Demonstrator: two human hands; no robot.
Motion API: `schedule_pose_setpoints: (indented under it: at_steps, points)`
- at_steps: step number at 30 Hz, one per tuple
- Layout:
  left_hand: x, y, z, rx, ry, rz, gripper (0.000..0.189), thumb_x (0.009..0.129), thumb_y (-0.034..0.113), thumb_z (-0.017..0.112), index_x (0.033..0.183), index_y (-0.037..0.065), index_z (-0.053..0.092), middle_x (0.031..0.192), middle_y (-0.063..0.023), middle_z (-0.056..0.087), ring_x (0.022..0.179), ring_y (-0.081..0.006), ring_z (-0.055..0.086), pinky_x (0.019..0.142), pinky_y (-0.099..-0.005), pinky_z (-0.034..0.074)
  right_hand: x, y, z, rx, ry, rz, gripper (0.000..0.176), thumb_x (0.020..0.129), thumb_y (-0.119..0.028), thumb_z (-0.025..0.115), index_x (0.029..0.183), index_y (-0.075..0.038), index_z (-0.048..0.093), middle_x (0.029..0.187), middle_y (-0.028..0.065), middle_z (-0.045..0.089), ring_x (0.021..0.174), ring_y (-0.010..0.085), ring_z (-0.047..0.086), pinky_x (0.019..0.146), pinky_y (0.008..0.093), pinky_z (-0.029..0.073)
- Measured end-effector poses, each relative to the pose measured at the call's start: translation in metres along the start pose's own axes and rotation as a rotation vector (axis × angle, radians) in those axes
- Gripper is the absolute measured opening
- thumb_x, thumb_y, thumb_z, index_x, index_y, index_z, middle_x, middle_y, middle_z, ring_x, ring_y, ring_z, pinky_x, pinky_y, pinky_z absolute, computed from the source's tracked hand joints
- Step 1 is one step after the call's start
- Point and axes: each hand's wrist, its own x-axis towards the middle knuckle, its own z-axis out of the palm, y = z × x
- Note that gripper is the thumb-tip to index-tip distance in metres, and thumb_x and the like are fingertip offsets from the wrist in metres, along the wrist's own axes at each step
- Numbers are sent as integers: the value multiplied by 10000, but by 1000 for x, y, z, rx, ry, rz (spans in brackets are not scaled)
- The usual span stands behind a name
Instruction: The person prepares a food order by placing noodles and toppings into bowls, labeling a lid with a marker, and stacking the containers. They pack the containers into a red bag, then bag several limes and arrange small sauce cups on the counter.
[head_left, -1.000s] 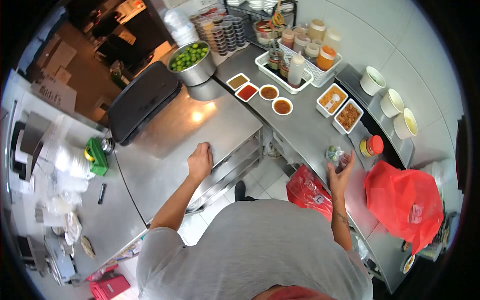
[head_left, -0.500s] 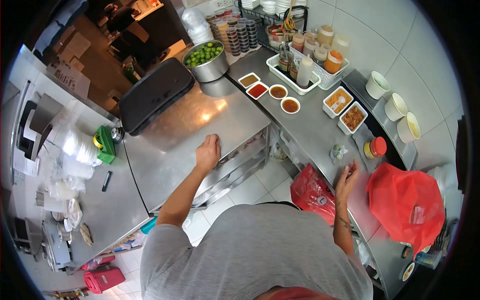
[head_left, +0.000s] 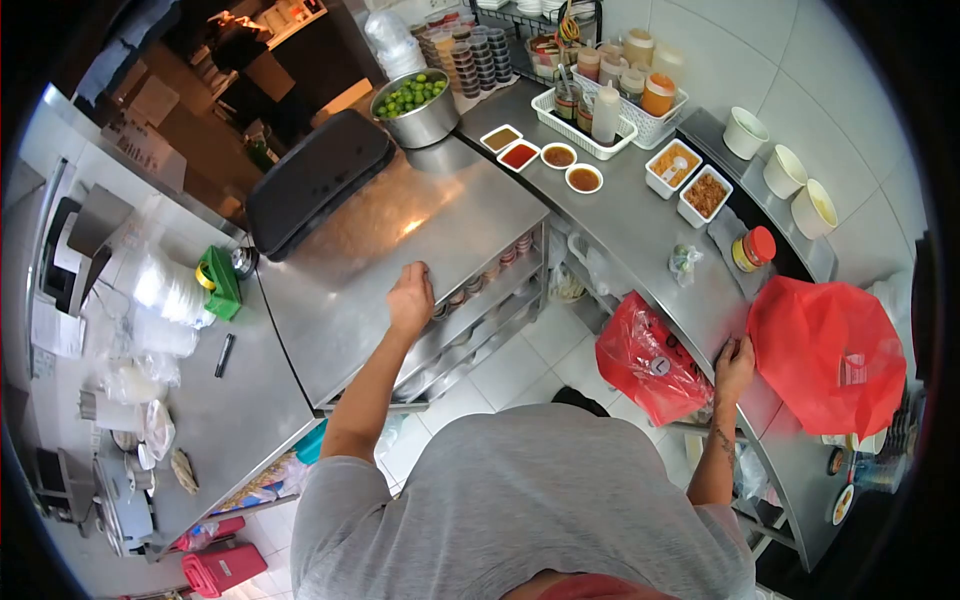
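Observation:
My left hand (head_left: 411,299) rests closed on the front edge of the steel counter (head_left: 350,295); nothing shows in it. At the right counter's (head_left: 630,225) edge, my right hand (head_left: 735,367) has its fingers curled together, and what they may hold is hidden. Just right of it stands a red plastic bag (head_left: 815,345). Another red bag (head_left: 655,365) hangs below that edge, left of my right wrist. Farther up the counter are a small knotted clear bag (head_left: 685,262) and a red-lidded jar (head_left: 752,249) on a grey cloth (head_left: 730,240).
White tubs of crumbly food (head_left: 705,195), sauce dishes (head_left: 584,178) and a bottle basket (head_left: 590,130) line the back. A pot of green limes (head_left: 412,115) stands by a black lidded tray (head_left: 320,180). Paper bowls (head_left: 785,173) sit on the right ledge. A marker (head_left: 225,355) lies left.
My right hand has moved down and right to the counter edge, and its fingers have curled in. My left hand stays at the counter's front edge. The view has shifted slightly.

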Motion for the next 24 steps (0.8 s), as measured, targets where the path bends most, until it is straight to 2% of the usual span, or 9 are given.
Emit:
schedule_pose_setpoints:
  at_steps: [4,7,13,24]
  points:
    - [-22,-14,-16,17,28,-25,133,835,65,523,966,84,521,902,-135,589,776,-342,601,643,-441,496,-3,-7,-15,-33,-21,139,163,897,-216,500,928,-64,548,893,182,634,839,380,606,696,466,466]
    - [-44,-26,-31,61,52,-65,153,822,65,533,972,92,524,891,-131,583,763,-338,599,639,-435,496,-3,-8,-11,-133,-15,149,186,902,-254,483,956,-88,547,911,172,638,864,379,608,696,475,468]
    - [-79,-25,-57,222,76,-117,188,806,88,544,993,110,535,868,-100,561,750,-311,587,630,-420,488,-3,-9,-12,-127,7,124,176,888,-241,495,946,-80,536,908,169,638,840,383,608,686,477,470]
    - [-79,-17,-53,310,192,-151,189,768,83,555,954,117,551,853,-89,555,759,-308,575,632,-406,484,-4,-4,-8,-148,30,106,165,882,-247,500,927,-93,536,872,168,641,812,381,614,657,487,470]
